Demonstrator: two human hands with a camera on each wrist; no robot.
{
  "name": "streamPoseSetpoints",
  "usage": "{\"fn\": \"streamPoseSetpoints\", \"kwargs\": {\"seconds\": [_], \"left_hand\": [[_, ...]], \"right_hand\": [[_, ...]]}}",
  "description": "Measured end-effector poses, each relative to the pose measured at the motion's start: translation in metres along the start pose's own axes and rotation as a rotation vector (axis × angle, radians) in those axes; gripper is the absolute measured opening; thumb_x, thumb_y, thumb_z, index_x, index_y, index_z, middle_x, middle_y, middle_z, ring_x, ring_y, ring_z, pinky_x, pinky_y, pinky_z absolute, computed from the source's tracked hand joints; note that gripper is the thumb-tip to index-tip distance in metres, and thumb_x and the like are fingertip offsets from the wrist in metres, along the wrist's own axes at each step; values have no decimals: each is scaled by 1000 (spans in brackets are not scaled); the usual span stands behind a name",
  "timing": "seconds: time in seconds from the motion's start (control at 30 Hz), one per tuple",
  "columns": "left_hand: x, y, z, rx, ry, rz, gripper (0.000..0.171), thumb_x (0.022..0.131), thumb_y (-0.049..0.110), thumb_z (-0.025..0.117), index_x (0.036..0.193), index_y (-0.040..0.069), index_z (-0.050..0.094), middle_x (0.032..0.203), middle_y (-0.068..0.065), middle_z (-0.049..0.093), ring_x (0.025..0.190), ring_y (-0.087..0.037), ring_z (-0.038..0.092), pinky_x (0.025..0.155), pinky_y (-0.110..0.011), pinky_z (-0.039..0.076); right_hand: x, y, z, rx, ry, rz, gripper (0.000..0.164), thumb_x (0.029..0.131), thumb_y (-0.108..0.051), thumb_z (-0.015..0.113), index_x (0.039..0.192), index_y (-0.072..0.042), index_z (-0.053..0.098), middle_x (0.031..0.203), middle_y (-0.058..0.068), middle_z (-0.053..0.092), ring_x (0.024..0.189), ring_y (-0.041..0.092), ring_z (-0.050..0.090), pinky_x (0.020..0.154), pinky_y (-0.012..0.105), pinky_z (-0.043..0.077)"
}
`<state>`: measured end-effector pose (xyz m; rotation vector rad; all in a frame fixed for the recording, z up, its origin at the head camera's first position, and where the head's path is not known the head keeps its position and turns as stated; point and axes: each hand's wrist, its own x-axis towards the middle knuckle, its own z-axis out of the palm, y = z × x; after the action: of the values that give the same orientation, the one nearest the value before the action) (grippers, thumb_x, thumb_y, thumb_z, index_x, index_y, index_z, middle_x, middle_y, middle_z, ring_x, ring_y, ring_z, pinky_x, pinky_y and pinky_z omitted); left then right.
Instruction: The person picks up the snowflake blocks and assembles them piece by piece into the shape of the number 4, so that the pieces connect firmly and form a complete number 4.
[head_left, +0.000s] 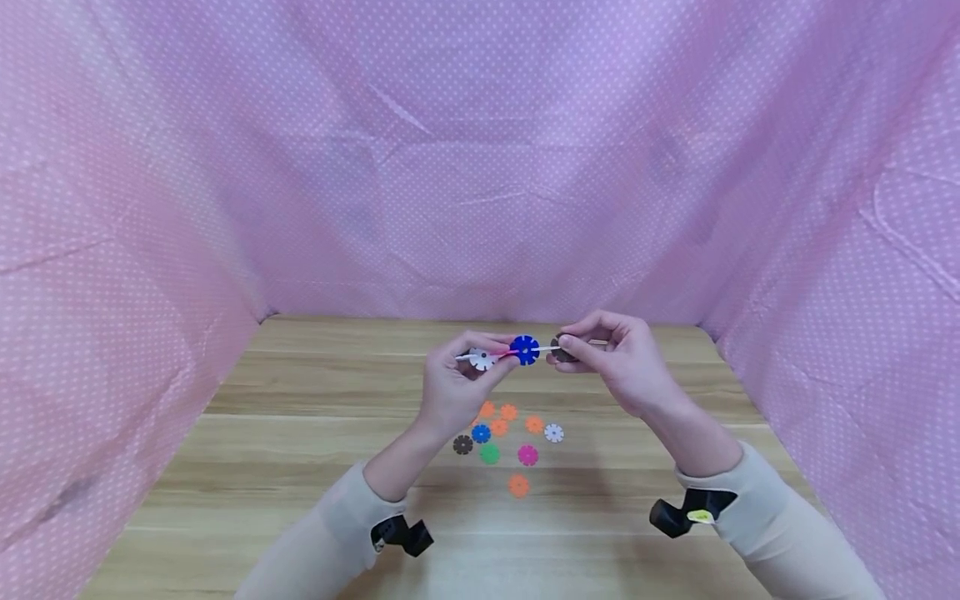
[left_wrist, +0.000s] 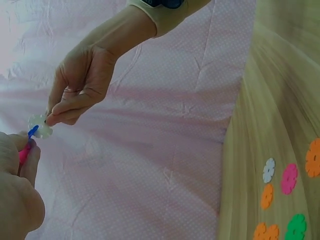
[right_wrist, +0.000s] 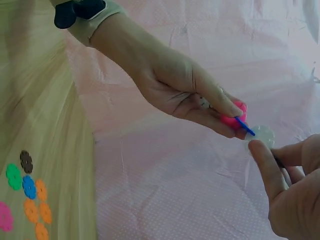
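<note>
Above the table, both hands hold a joined row of notched plastic discs. My left hand (head_left: 450, 383) pinches the pink disc (right_wrist: 242, 108) between thumb and fingers, with a white disc (head_left: 481, 360) beside its palm. Out past those fingertips stands a dark blue disc (head_left: 525, 350), facing the head camera. A whitish disc (right_wrist: 266, 134), seen edge-on from the head, links the blue one to a dark brown disc (head_left: 564, 347). That brown disc is pinched by my right hand (head_left: 633, 362), whose fingers partly cover it.
Loose discs lie on the wooden table (head_left: 315, 467) below the hands: several orange (head_left: 518, 486), plus blue (head_left: 481, 433), brown (head_left: 462, 445), green (head_left: 490, 453), pink (head_left: 528, 455) and white (head_left: 553, 432). Pink dotted cloth (head_left: 480, 208) encloses the back and sides.
</note>
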<state>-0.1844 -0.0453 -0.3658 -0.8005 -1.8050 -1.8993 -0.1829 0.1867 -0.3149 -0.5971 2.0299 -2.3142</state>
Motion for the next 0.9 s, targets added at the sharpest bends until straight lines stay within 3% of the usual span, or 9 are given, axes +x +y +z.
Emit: {"fn": "streamPoseSetpoints", "kwargs": {"seconds": [0.2,0.37,0.43,0.57,0.7,0.9], "left_hand": [[1,3,1,-37,-6,24,15,89,-5,82,100,-5,70,111,-27,78,88,-12,80,54,-25,64],[1,3,-4,-83,-20,17,26,90,-7,80,112,-8,65,114,-31,74,91,-11,78,63,-24,67],[0,2,-8,-109,-45,4,33,90,-9,76,120,-9,61,117,-31,72,96,-12,77,72,-24,68],[-1,2,-21,-158,-66,-15,42,88,-17,67,127,-17,54,122,-13,71,108,-8,73,91,-23,66],[0,3,-35,-137,-32,13,31,87,-21,65,117,-23,59,115,7,71,106,-5,72,96,-26,66],[1,2,-49,-25,2,-9,14,88,-18,73,102,-16,73,101,7,80,95,-4,76,88,-28,68]], "right_hand": [[-3,-1,2,-3,45,-41,34,96,17,64,94,-14,80,91,3,81,81,17,82,78,35,70],[0,1,5,0,58,15,31,98,13,65,94,-14,79,94,4,77,84,16,81,83,34,70],[1,2,4,8,54,37,30,98,13,64,94,-14,78,95,4,75,85,15,81,85,33,69],[4,4,-1,68,36,51,32,100,13,60,93,-14,77,92,2,74,86,14,80,86,30,69],[6,4,-5,119,21,46,33,101,13,57,93,-14,76,89,0,76,85,13,80,86,28,69],[6,7,-5,105,-15,109,29,103,10,57,97,-13,74,92,0,77,88,13,79,87,28,69]]}}
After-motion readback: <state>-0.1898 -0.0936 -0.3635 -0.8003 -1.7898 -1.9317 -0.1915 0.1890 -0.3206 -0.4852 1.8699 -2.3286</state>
